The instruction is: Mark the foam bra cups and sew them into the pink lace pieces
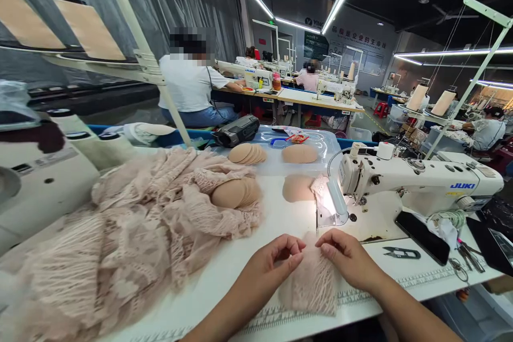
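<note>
My left hand (274,264) and my right hand (349,257) are close together at the table's front edge. Each has thumb and fingertips closed on the upper edge of a small pale pink lace piece (315,286), which hangs down over the printed ruler strip. Just beyond, the white sewing machine (404,181) has its lamp lit over another lace piece (324,203) at the needle area. A beige oval pad (296,188) lies beside that piece, partly under it. To the left spreads a big heap of pink lace (152,224) with a stack of beige pads (236,193) on it.
Right of my hands lie thread snips (402,253), a black phone (422,236) and keys (459,270). Behind are more pads (247,153) and a clear plastic tray (328,141). A second machine (40,181) stands at left. A co-worker (190,80) sits ahead.
</note>
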`<control>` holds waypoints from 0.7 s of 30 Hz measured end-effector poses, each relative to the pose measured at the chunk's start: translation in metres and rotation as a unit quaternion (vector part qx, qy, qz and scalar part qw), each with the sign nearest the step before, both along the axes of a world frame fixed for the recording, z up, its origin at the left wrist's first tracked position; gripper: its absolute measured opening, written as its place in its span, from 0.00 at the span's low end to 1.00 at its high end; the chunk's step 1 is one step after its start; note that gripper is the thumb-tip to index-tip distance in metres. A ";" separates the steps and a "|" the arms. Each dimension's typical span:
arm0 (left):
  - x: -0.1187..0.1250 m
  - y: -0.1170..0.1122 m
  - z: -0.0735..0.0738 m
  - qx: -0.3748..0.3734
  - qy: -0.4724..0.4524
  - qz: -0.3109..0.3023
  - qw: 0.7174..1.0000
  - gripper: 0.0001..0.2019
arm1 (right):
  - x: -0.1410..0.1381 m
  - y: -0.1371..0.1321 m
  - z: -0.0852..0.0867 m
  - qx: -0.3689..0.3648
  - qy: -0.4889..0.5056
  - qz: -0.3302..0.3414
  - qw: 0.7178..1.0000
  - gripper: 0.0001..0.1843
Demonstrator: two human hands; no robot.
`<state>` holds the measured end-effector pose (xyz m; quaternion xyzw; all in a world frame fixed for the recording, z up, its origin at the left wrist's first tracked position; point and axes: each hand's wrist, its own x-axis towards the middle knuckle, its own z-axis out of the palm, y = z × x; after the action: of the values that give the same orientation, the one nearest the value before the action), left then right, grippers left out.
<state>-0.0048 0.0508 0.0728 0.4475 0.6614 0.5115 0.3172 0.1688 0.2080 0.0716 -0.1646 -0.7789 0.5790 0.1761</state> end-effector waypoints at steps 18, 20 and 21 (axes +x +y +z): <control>0.008 0.009 0.020 -0.012 -0.289 -0.087 0.953 0.26 | 0.017 0.001 0.023 0.028 0.072 0.022 0.997 0.16; 0.013 0.008 0.018 0.010 -0.279 -0.026 0.960 0.26 | 0.018 -0.001 0.022 0.033 0.083 -0.035 0.995 0.15; 0.016 0.007 0.017 0.021 -0.270 -0.003 0.963 0.26 | 0.018 -0.003 0.022 0.032 0.093 -0.058 0.993 0.15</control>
<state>0.0112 0.0579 0.0894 0.3018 0.5388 0.6263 0.4758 0.1863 0.2047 0.0931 -0.1490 -0.7667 0.5553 0.2859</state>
